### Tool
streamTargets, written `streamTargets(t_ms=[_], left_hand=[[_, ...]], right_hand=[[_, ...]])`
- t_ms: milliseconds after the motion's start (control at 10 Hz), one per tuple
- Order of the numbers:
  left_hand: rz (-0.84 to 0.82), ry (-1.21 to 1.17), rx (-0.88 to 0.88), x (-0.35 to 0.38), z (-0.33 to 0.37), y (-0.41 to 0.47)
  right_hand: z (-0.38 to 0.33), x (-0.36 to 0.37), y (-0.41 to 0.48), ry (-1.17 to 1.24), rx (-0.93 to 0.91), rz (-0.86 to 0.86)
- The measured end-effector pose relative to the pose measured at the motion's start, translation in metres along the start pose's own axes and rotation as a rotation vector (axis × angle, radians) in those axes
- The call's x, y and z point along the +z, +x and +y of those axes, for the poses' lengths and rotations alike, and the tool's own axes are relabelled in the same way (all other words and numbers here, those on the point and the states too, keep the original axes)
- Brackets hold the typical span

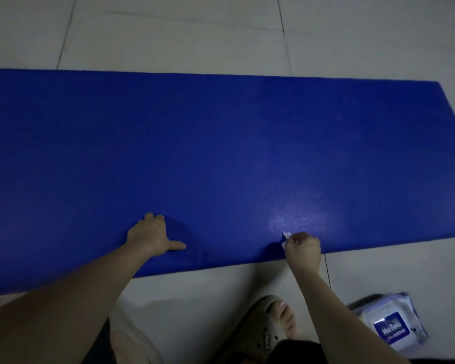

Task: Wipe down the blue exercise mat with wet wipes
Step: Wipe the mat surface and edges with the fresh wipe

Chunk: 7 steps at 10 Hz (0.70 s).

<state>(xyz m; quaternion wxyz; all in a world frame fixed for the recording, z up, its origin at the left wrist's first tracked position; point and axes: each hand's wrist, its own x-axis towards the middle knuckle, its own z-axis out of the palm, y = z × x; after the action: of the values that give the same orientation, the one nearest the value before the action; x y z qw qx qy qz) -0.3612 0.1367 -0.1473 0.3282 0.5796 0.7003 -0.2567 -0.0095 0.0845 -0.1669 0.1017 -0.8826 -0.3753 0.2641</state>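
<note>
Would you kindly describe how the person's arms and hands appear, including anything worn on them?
Both arms are bare as far as the frame shows: no sleeve covers the left forearm or right forearm. The left hand and right hand are ungloved, and no watch, bracelet or ring shows, though the dim picture could hide something small.

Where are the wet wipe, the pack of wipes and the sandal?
wet wipe (286,236), head view, its white corner
pack of wipes (391,329), head view, its blue label
sandal (260,327), head view, its upper
</note>
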Motion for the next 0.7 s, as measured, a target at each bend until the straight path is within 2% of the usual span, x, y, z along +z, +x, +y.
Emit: streamTargets(t_ms=[300,400,500,600,700], left_hand=[[0.02,-0.006,0.076,0.013,-0.009,0.002],[0.017,-0.001,0.084,0.014,-0.011,0.003],[0.013,-0.014,0.086,0.016,-0.012,0.006],[0.003,-0.019,0.087,0.016,-0.011,0.008],[-0.009,-0.019,0.078,0.012,-0.01,0.007]], right_hand=[[0.003,-0.007,-0.014,0.049,0.006,0.015],[-0.002,-0.003,-0.014,0.15,0.125,-0.028],[-0.009,0.003,-0.01,0.321,0.357,0.045],[-0.004,-0.005,-0.008,0.543,0.609,-0.031],[-0.004,-0.006,-0.009,0.703,0.666,-0.152]])
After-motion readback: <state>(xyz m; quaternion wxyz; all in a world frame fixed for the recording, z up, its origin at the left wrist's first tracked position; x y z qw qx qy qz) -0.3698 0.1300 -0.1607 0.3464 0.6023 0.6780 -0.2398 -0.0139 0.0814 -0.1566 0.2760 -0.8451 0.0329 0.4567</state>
